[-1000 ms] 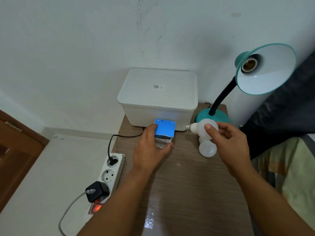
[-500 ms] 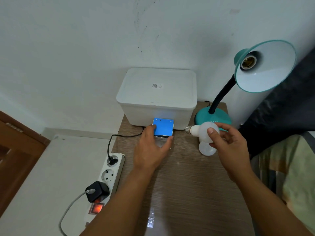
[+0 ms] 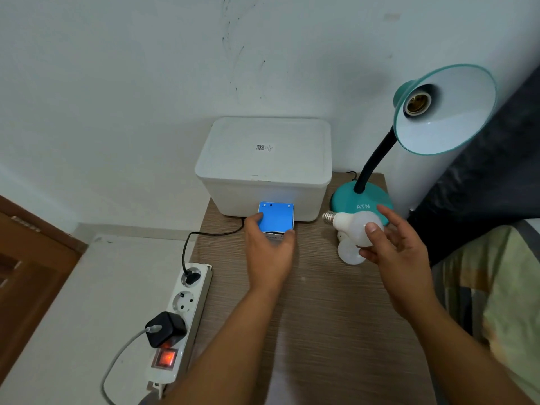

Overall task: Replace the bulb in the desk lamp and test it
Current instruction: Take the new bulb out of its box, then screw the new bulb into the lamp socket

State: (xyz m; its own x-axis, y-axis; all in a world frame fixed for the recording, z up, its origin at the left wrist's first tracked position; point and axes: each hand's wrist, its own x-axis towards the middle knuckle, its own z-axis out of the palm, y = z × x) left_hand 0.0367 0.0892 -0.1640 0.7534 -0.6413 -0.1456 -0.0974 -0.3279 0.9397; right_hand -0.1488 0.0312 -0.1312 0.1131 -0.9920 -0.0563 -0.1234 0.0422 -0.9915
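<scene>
A teal desk lamp [image 3: 361,201] stands at the table's back right, its shade [image 3: 444,112] tilted toward me with the socket [image 3: 417,103] bare. My right hand [image 3: 393,249] holds a white bulb [image 3: 352,223] in its fingertips just above the table, with the screw base pointing left. A second white bulb [image 3: 349,252] lies on the table under it, partly hidden. My left hand [image 3: 270,252] grips a small blue bulb box [image 3: 276,217] standing on the table in front of a white container.
A white lidded container [image 3: 264,168] sits at the back of the wooden table [image 3: 321,331]. A power strip [image 3: 181,317] with a lit red switch lies along the left edge, holding the lamp plug and a black charger. Bedding lies to the right.
My right hand has lifted the bulb slightly and its fingers have spread. My left hand has stayed on the blue box.
</scene>
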